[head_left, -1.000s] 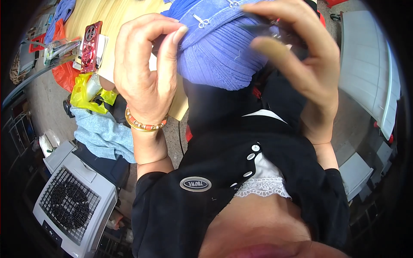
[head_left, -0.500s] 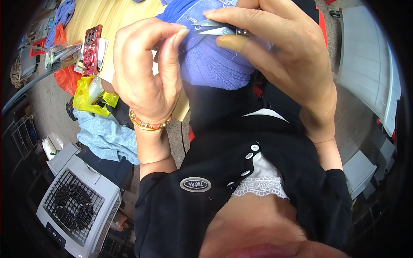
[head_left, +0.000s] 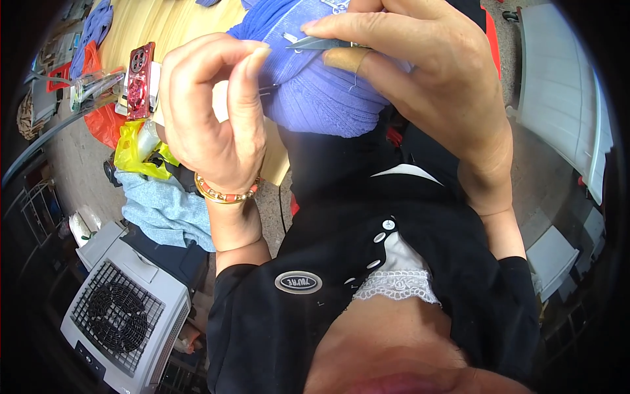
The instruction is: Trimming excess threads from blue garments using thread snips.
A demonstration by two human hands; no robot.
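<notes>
A pair of small thread snips [head_left: 318,44] sits in my right hand [head_left: 426,59], between the thumb and fingers. Their pointed blades are together and aim left, over a periwinkle-blue knitted fabric [head_left: 328,108]. A tan covering wraps one fingertip of that hand. To the left of the blade tips, my left hand [head_left: 213,111] is raised with thumb and forefinger pinched; what lies in the pinch is too fine to make out. Small metal pieces are attached to a paler band of the fabric, and a thin shiny sliver shows just beside my left thumb.
The fabric lies at the near edge of a pale wooden table [head_left: 177,23]. A red phone [head_left: 139,82], a clear container [head_left: 98,85] with tools and a yellow plastic bag [head_left: 134,151] are at the left. Below are a grey-blue knit [head_left: 164,207] and a fan unit [head_left: 125,308].
The snips' blades were apart and have come together. My left hand has moved slightly left and down, away from the blade tips, still pinched.
</notes>
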